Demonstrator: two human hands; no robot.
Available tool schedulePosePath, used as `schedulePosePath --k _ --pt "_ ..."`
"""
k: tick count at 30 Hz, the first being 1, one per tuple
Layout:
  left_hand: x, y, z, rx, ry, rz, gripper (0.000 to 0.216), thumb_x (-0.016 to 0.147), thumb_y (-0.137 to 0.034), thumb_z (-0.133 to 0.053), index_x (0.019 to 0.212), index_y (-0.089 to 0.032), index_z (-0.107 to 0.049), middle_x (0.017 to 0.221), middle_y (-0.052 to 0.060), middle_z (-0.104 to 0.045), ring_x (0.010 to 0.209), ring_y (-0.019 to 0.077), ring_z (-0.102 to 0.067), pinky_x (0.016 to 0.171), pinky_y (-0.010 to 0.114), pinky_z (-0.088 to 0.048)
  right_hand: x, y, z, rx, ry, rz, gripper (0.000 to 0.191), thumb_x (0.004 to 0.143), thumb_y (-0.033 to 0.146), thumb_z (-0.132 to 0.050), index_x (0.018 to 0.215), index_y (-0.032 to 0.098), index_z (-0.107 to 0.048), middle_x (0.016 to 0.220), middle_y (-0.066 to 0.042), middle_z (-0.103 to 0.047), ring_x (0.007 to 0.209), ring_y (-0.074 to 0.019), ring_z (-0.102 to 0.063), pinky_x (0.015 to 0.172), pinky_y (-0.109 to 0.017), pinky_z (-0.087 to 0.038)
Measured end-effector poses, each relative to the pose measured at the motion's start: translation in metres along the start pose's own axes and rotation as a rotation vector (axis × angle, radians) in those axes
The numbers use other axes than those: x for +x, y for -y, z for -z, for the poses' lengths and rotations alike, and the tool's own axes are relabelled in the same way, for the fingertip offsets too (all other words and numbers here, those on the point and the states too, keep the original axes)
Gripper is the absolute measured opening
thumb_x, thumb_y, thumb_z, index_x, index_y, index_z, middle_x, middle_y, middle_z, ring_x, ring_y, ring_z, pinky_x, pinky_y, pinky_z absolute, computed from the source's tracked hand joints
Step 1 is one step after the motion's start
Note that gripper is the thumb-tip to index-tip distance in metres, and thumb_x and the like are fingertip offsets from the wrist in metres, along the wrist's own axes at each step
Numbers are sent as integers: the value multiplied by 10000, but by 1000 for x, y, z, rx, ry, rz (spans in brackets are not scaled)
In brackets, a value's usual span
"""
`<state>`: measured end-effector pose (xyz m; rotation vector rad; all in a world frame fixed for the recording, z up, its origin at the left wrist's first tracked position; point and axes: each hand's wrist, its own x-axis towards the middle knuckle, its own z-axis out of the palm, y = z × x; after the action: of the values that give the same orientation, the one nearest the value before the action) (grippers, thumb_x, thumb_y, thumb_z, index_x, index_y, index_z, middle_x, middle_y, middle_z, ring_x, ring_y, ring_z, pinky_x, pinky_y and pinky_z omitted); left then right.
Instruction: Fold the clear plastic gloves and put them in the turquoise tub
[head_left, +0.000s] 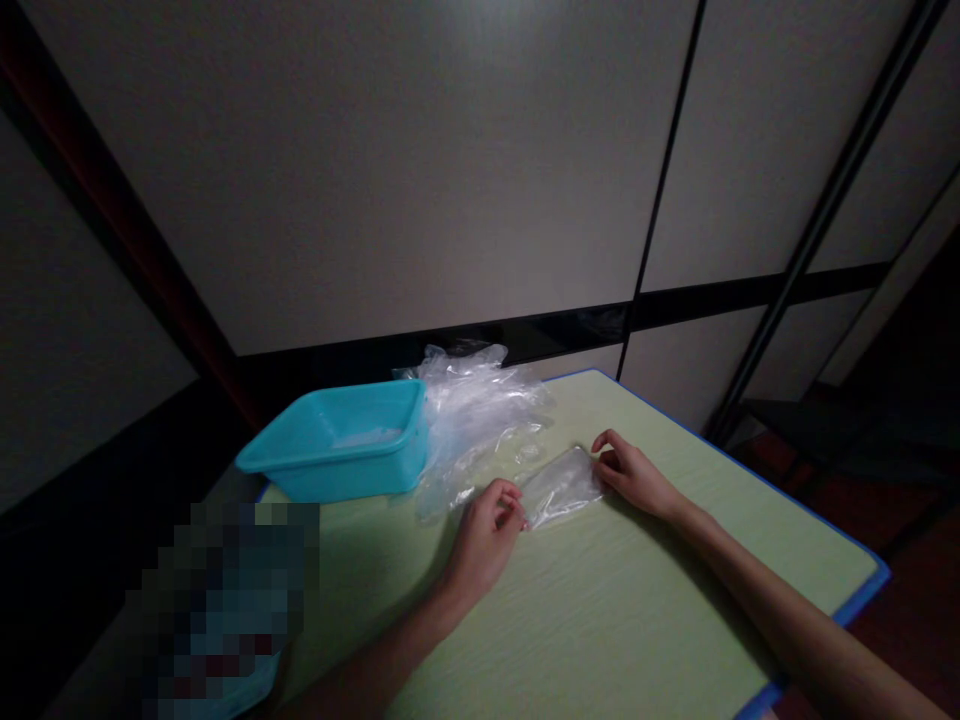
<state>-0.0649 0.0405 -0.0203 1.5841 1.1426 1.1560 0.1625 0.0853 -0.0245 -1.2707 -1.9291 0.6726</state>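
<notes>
A small clear plastic bag (pixel 564 492) lies on the table between my two hands. My left hand (pixel 487 530) has its fingers curled in a pinch at the bag's left edge. At the opposite edge, the thumb and a finger of my right hand (pixel 634 475) close on the bag's right side, while the index finger arches above. A heap of crumpled clear plastic bags (pixel 476 405) spreads just beyond my left hand, with loose film reaching close to it.
Left of the heap stands a turquoise plastic basin (pixel 352 470) with something pale inside. The pale green table (pixel 600 620) has a blue edge. Panelled doors (pixel 450 200) rise behind it. A pixelated area hides the lower left; a dark seat (pixel 817 440) is at right.
</notes>
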Motion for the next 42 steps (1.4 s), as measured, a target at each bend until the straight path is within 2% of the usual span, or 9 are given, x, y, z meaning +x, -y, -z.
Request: schedulePosePath --k 10,14,18,22,28,32,34,37,42 --pt "1 0 0 -18 -42 39 99 677 -191 -476 775 -192 -459 643 -56 -504 561 119 -595 490 187 -409 -4 5 -2 -209 -123 6 128 707 132 -435 813 200 -408 589 23 -493 532 -141 -460 508 -250 -342" --pt "0 1 0 -18 -60 26 168 653 -166 -473 818 -190 -455 715 -48 -499 566 104 -588 470 169 -386 -8 6 -2 -247 -116 66 256 691 89 -444 936 167 -453 847 -63 -576 722 -168 -517 667 -294 -412" --pt "-1 1 -2 48 -97 -13 261 618 -124 -516 867 -185 -470 800 -25 -502 602 87 -555 501 166 -395 -9 1 -3 -262 -71 156 411 705 62 -424 1108 139 -425 1033 -108 -566 931 -193 -495 829 -351 -393" --pt "-3 2 -3 154 -123 -41 388 547 -54 -549 904 -190 -477 844 -19 -504 643 92 -530 503 159 -390 -11 4 1 -249 -63 155 363 737 85 -404 1097 128 -436 955 -98 -574 890 -189 -509 810 -349 -401" --pt "-1 5 1 330 -220 -146 443 485 29 -506 867 -195 -512 821 -23 -487 651 111 -484 564 199 -408 -16 23 9 -114 -13 31 226 850 212 -314 1021 146 -447 659 -4 -552 628 -159 -520 641 -300 -408" --pt "-6 -2 4 381 -297 -275 411 531 -5 -517 892 -201 -501 884 5 -480 774 158 -499 600 238 -429 -26 25 14 19 58 14 173 877 276 -321 967 173 -427 651 3 -582 620 -155 -534 625 -288 -409" --pt "-11 -9 2 369 -233 -367 355 602 -37 -501 917 -202 -484 946 29 -483 880 180 -501 666 269 -449 -34 24 18 26 71 40 156 888 300 -328 930 185 -426 711 -16 -601 648 -156 -538 619 -283 -411" --pt "-19 -22 -5 410 3 -444 350 678 -70 -470 1006 -192 -475 1078 65 -484 1045 195 -465 861 327 -421 -48 23 25 -126 86 162 219 906 305 -304 840 186 -476 781 -54 -576 708 -167 -520 653 -299 -407" --pt "-22 -38 -31 732 418 -428 599 736 -239 -527 1282 -113 -316 1375 120 -306 1259 231 -278 1038 359 -257 -61 22 29 -430 116 391 336 911 310 -301 762 159 -562 770 -77 -507 733 -183 -461 680 -331 -374"
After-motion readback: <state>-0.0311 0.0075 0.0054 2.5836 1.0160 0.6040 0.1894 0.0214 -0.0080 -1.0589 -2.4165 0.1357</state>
